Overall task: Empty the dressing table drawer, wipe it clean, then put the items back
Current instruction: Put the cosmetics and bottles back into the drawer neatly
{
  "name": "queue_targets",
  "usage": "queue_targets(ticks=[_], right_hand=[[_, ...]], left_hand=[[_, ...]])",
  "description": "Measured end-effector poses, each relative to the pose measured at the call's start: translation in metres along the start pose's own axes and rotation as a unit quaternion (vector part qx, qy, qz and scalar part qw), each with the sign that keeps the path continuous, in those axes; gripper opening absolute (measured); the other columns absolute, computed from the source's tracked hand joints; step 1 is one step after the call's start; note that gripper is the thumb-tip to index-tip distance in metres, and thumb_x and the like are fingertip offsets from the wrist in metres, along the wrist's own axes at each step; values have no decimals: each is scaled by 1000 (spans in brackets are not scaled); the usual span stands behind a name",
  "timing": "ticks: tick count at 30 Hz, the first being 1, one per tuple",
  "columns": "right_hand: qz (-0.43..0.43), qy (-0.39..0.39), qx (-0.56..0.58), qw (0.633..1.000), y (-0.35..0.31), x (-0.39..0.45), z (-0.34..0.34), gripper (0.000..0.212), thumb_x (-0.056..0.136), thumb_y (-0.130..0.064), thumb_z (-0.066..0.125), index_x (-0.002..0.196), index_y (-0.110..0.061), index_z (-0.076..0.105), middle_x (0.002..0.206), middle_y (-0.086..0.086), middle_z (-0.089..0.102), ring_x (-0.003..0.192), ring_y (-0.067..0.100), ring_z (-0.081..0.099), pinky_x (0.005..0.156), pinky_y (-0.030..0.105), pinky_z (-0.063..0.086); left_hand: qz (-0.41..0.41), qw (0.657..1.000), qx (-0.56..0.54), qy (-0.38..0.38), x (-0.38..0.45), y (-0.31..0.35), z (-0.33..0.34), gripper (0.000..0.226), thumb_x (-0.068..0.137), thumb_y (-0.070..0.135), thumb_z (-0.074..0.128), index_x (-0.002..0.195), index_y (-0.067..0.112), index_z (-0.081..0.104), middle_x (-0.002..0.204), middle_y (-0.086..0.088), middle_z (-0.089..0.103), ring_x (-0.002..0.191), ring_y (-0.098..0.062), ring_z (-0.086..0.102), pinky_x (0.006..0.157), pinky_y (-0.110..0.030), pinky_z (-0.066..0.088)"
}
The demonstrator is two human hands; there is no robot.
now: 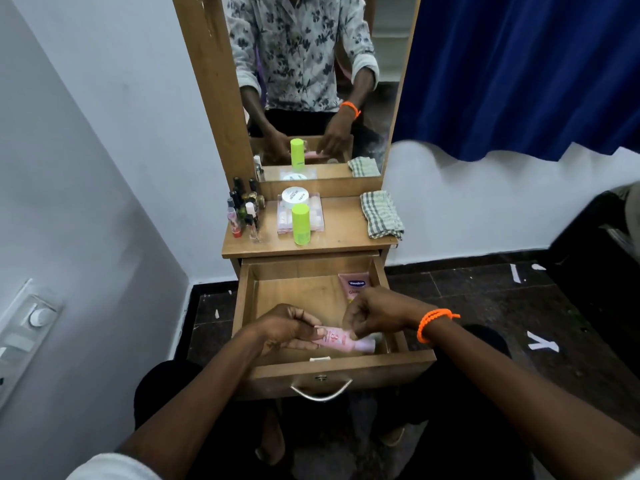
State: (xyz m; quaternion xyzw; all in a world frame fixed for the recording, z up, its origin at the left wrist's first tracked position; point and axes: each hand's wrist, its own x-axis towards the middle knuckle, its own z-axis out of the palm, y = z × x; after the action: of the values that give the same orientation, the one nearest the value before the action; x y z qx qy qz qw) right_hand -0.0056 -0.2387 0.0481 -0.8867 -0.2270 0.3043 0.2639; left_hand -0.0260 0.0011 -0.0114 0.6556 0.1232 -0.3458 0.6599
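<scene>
**Holding a Pink Bottle Over the Open Drawer**

Head view: Reaching into the pulled-out drawer point(346, 368), both hands are meeting at a small pink bottle point(341, 342), which is lying on its side just above the drawer's front right area. The left hand point(289, 329) is grasping the bottle's left end, fingers curled under and thumb on top. The right hand point(375, 313), wearing an orange wrist band point(431, 322), is pinching the bottle near its middle with curled fingers. A pink Vaseline tube point(355, 285) is lying in the drawer's back right corner, partly hidden behind the right hand. A small pale item point(320, 358) is sitting against the drawer's front wall.

On the surface point(343, 237) above, a green-capped bottle point(300, 223) is standing in front of a clear box point(317, 216) carrying a white jar point(295, 196). Small bottles point(244, 211) are clustering at the left edge. A folded checked cloth point(381, 214) is lying at the right.
</scene>
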Motion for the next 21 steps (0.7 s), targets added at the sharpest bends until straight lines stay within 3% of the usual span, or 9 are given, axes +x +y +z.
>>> queue_targets(ticks=[3,6,13,21], right_hand=[[2,5,-13,1000,1,8,0,19,79,-16,82,98,-18,79,91,-2,77,86,11,70,80,26,55],[11,-10,-36,999,3,14,4,22,77,-18,84,99,-20,79,95,-2,77,92,14,70,89,36,57],[21,-54,-108,992,4,18,11,25,76,-13,84,98,-22,77,97,-3,75,95,13,68,88,39,58],[22,-59,-148,987,1,17,11,21,78,-7,81,98,-15,78,96,0,76,92,14,69,86,34,59]], left_hand=[[-2,999,53,2,4,-1,2,21,83,-1,82,101,3,74,94,-12,78,82,-16,74,72,-25,62],[3,996,86,6,8,-4,6,18,81,-1,83,94,8,75,87,-8,78,75,-12,71,74,-25,58],[13,990,140,-1,7,-7,18,23,72,-5,89,90,3,77,86,-13,78,75,-15,75,63,-23,60],[37,981,189,12,16,-12,25,30,70,5,94,97,-1,81,98,-16,80,94,-23,75,89,-34,63]])
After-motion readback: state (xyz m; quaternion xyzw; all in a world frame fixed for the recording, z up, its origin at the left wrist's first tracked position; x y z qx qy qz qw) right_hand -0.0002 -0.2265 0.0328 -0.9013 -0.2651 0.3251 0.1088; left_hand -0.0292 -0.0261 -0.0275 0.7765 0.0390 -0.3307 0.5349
